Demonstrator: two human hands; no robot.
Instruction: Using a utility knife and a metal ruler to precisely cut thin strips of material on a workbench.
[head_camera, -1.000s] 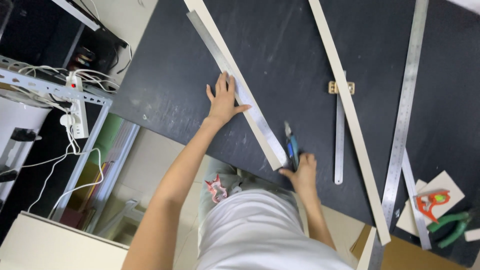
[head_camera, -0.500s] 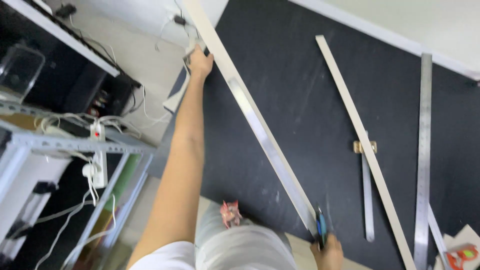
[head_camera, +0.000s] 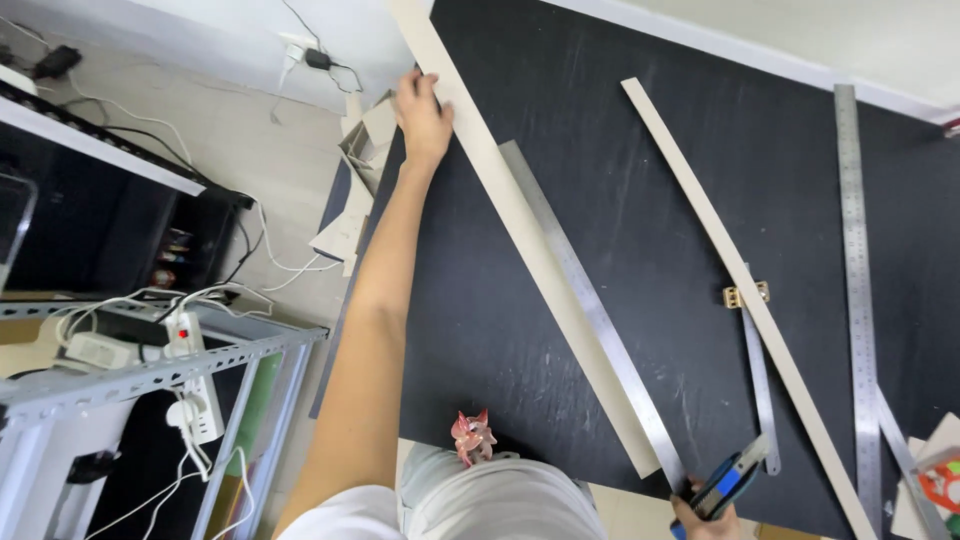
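Head view: right hand (head_camera: 706, 520) cut off, gripping blue knife (head_camera: 728, 483).
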